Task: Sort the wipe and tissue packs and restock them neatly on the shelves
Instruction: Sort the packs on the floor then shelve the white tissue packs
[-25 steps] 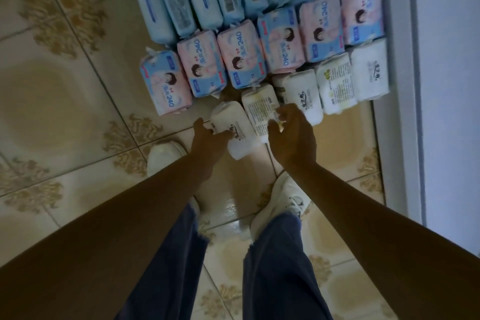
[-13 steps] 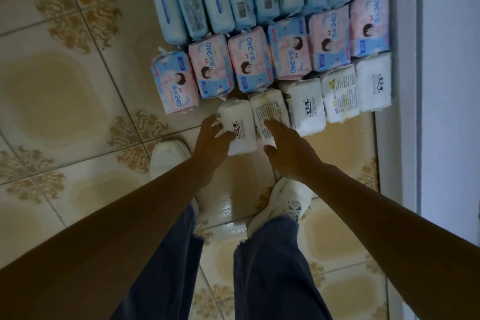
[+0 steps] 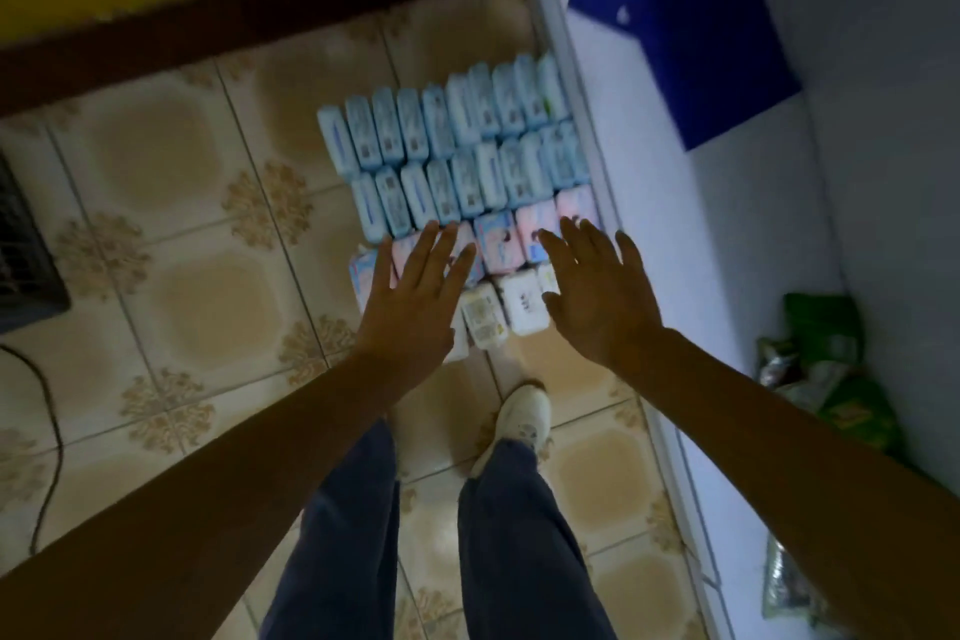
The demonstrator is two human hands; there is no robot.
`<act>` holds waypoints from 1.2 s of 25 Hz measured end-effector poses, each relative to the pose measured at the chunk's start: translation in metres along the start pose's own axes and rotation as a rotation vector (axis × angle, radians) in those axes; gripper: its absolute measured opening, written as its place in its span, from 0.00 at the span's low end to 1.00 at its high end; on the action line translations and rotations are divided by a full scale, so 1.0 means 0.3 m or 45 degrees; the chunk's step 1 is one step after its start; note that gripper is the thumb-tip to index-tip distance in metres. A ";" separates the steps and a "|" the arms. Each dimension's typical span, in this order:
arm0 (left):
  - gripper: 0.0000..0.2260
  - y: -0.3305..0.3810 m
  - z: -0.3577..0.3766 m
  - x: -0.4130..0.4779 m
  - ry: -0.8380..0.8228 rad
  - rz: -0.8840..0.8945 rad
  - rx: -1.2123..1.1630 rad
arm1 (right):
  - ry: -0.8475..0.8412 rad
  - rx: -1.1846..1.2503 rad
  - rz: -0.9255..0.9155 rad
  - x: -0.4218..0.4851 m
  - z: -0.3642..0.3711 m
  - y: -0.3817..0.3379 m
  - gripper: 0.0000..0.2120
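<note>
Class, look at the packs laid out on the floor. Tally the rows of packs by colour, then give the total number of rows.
Light blue packs: 2 rows
Pink packs: 1 row
White packs: 1 row
Total: 4 rows
Single packs cannot be counted: the picture is blurred, and the left hand and right hand cover some.

packs [image 3: 457, 161] in rows on floor [image 3: 171, 234], cabinet [image 3: 675, 250] right

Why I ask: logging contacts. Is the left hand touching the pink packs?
Cannot tell. In the head view the open left hand overlaps the pink packs, but that blurred view from above shows neither contact nor a gap.
</note>
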State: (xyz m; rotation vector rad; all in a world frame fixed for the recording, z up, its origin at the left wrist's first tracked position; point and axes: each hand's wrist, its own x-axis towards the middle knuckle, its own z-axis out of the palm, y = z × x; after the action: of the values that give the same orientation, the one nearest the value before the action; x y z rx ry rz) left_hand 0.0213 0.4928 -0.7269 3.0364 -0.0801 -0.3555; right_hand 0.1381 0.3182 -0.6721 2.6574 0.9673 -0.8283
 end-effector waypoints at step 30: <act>0.39 1.227 -1.707 -0.662 0.516 1.489 0.350 | 0.874 -0.061 1.145 -2.206 -0.492 -0.028 0.36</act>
State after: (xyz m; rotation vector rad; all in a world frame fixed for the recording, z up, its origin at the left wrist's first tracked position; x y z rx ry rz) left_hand -0.0680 0.1781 -0.1524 2.5944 -1.8207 0.3845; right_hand -0.2196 0.0253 -0.1758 2.8870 -0.2014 0.3068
